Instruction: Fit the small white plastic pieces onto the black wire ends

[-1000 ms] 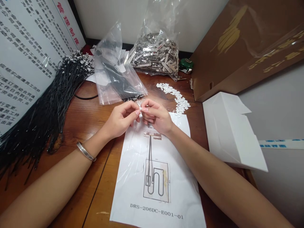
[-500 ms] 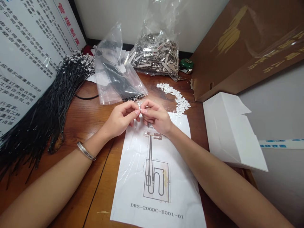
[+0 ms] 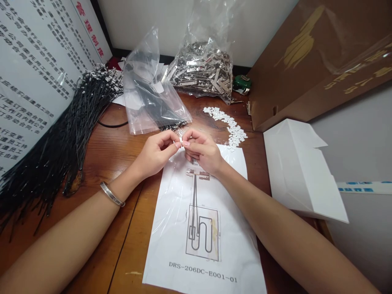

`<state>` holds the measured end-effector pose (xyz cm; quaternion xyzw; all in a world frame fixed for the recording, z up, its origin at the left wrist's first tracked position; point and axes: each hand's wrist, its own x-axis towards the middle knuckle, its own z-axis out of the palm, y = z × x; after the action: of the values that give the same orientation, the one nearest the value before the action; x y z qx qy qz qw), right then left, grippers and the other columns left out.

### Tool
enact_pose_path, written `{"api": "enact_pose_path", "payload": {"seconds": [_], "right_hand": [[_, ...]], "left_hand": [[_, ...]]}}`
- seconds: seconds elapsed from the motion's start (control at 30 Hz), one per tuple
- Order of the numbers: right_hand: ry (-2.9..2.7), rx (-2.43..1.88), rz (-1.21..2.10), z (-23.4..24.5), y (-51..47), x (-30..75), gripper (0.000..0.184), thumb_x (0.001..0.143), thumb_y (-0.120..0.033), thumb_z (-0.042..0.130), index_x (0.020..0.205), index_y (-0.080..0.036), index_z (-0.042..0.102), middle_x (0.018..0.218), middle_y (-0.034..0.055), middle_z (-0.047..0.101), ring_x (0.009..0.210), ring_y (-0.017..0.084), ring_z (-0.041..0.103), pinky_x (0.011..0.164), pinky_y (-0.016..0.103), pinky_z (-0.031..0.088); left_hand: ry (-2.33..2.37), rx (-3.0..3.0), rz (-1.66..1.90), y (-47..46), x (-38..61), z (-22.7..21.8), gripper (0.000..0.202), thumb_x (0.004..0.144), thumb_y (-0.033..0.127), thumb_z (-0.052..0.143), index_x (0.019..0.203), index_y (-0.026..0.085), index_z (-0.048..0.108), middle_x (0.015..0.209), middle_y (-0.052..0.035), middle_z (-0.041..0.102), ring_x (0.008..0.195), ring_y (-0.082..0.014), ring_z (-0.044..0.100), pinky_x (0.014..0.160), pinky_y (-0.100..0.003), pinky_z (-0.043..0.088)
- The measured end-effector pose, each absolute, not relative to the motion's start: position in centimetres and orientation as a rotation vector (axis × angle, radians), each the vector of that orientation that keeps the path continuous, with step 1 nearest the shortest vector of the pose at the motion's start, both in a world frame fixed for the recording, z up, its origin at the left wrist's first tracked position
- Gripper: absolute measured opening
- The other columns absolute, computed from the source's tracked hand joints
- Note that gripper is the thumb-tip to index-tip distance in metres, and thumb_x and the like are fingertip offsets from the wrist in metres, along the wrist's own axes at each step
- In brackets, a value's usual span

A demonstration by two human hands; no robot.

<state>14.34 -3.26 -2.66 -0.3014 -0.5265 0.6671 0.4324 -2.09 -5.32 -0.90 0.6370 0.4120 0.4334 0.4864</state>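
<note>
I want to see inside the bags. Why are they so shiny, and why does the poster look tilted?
Head view: light glares off the crinkled clear plastic bag of silvery metal clips; the wide lens skews the white wall poster; the tiny white piece pinched by left hand and right hand is too small to make out.

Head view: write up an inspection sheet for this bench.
Surface: brown wooden table, printed white drawing sheet under clear film.
Job's things: tiny pale part; heap of small white pieces; clear bag of silver metal clips.
Clutter: clear bag of black parts; green object; white folded carton.
Grippers: left hand and right hand both pinch the tiny pale part.
Cables: bundle of black wires at left.
Surroundings: brown cardboard box; white notice board.
</note>
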Motion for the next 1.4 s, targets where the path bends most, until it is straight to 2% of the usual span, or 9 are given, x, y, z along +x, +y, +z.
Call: {"api": "enact_pose_path", "payload": {"seconds": [0.27,0.67,0.93,1.1,1.27,1.4], "right_hand": [[-1.317,-0.796,1.597,-2.69,-3.48,14.16,0.018,0.072,-0.030,0.067,0.067,-0.020,0.053,0.044,-0.0098,0.040,0.035,0.006,0.035,0.036,0.021,0.030],[-1.345,-0.866,1.627,-2.58,-3.30,14.20,0.017,0.068,-0.029,0.067,0.065,-0.019,0.054,0.045,-0.0076,0.046,0.037,0.007,0.043,0.037,0.021,0.030],[-1.330,-0.831,1.644,-2.44,-3.35,14.26,0.016,0.067,-0.028,0.066,0.064,-0.018,0.054,0.043,-0.0089,0.044,0.034,0.006,0.039,0.035,0.020,0.031],[-1.371,-0.822,1.578,-2.70,-3.43,14.26,0.018,0.072,-0.030,0.067,0.067,-0.019,0.054,0.045,-0.0093,0.043,0.036,0.006,0.041,0.036,0.020,0.031],[-1.357,-0.806,1.554,-2.69,-3.65,14.04,0.023,0.076,-0.037,0.067,0.068,-0.019,0.056,0.044,-0.0110,0.037,0.036,0.005,0.032,0.037,0.021,0.036],[-1.351,-0.835,1.558,-2.58,-3.76,13.95,0.022,0.074,-0.037,0.067,0.066,-0.019,0.057,0.042,-0.0112,0.033,0.036,0.005,0.028,0.038,0.022,0.037]], "left_hand": [[1.051,1.674,1.043,-5.26,-2.31,-1.25,0.022,0.085,0.035,0.062,0.074,0.017,0.058,0.064,0.0027,0.052,0.054,-0.0086,0.040,0.052,-0.024,0.031],[1.055,1.668,1.012,-5.22,-2.28,-1.09,0.021,0.081,0.031,0.061,0.068,0.016,0.055,0.057,0.0044,0.047,0.051,-0.0078,0.039,0.049,-0.023,0.030],[1.004,1.638,1.026,-5.15,-2.43,-1.20,0.019,0.081,0.031,0.063,0.071,0.015,0.059,0.058,0.0042,0.049,0.051,-0.0079,0.040,0.051,-0.023,0.032],[1.005,1.577,1.047,-5.02,-2.37,-1.08,0.021,0.078,0.033,0.066,0.069,0.016,0.058,0.058,0.0036,0.050,0.051,-0.0081,0.042,0.049,-0.023,0.032],[0.974,1.489,1.047,-4.95,-2.33,-0.81,0.021,0.076,0.034,0.066,0.069,0.016,0.058,0.056,0.0040,0.050,0.048,-0.0077,0.042,0.048,-0.023,0.033],[0.949,1.488,1.033,-4.90,-2.45,-0.82,0.018,0.076,0.031,0.067,0.070,0.016,0.059,0.056,0.0036,0.052,0.048,-0.0079,0.044,0.048,-0.023,0.035]]}}
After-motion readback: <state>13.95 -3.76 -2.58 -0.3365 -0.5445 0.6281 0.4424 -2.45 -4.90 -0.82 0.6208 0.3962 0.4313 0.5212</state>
